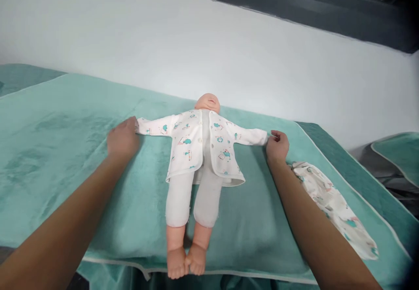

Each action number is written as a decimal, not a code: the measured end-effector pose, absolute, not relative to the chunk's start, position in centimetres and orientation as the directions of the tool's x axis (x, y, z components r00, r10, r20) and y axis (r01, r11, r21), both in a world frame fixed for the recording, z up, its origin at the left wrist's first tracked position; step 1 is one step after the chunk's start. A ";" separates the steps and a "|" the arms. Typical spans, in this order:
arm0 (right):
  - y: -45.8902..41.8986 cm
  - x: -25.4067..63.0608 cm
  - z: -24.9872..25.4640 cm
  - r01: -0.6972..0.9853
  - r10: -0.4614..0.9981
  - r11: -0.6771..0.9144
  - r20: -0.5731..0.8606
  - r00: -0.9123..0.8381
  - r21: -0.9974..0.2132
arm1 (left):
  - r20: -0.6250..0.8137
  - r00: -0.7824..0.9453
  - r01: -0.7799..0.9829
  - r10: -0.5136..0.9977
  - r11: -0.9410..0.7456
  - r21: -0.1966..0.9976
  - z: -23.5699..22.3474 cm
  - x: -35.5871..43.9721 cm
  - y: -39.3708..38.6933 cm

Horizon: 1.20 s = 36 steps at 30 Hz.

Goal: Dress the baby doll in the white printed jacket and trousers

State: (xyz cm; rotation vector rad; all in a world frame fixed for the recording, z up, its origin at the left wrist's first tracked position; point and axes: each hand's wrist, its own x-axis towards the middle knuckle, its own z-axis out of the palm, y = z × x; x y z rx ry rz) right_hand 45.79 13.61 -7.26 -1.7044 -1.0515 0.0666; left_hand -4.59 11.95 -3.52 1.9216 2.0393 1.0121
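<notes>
A baby doll (pixel 205 194) lies on its back, its head toward the wall and its bare feet at the near edge. It wears a white printed baby jacket (pixel 186 146), unfastened down the front, with both sleeves stretched out sideways. My left hand (pixel 123 138) is closed on the cuff of the sleeve at the left. At the right, my right hand (pixel 277 146) pinches the end of the other sleeve, fingers curled. The doll's own hands are hidden in the sleeves or behind my fingers.
Matching printed baby trousers (pixel 337 207) lie beside my right forearm. A green blanket (pixel 65 150) covers the table under the doll. A white wall (pixel 196 41) rises behind it, and another green-covered surface (pixel 401 152) stands at the far right.
</notes>
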 end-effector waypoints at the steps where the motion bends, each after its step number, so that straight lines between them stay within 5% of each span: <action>1: 13.1 45.6 -7.1 0.620 0.642 -0.030 0.460 0.613 -0.784 | 0.393 -0.151 0.864 0.907 -0.072 0.498 -3.4 -4.3 11.8; 4: 11.0 43.2 -6.3 0.683 0.630 0.032 0.545 0.554 -0.730 | 0.578 -0.091 0.938 0.811 -0.125 0.323 -3.5 -2.7 10.9; 6: 9.5 40.2 -5.8 0.688 0.690 0.120 0.558 0.461 -0.716 | 0.566 -0.105 0.891 0.817 -0.175 0.418 -3.8 -0.8 10.1; 10: 7.9 34.1 -5.2 0.619 0.918 0.085 0.303 0.256 -0.781 | 0.290 -0.089 0.676 0.953 -0.156 0.720 -4.6 3.3 8.7; 15: 8.3 31.2 -5.1 0.608 0.952 0.077 0.239 0.191 -0.790 | 0.148 -0.014 0.405 0.989 -0.129 0.905 -4.2 5.2 8.2; 24: 11.6 31.6 -5.4 0.166 0.932 0.266 0.297 0.207 -0.950 | 0.070 -0.040 -0.147 0.997 -0.075 0.986 -3.1 9.1 11.9; 29: 9.1 32.1 -5.6 0.222 0.934 0.260 0.303 0.189 -0.940 | 0.100 -0.039 -0.077 0.994 -0.103 0.992 -3.7 8.5 11.2; 32: 4.3 33.7 -5.5 0.559 0.887 0.287 0.436 0.152 -0.778 | 0.107 -0.020 0.088 0.994 -0.105 0.990 -3.8 7.3 8.4; 36: -4.1 39.0 -5.1 0.947 0.802 0.225 0.595 -0.047 -0.228 | 0.098 0.017 0.196 0.995 -0.099 0.976 -3.9 6.4 3.0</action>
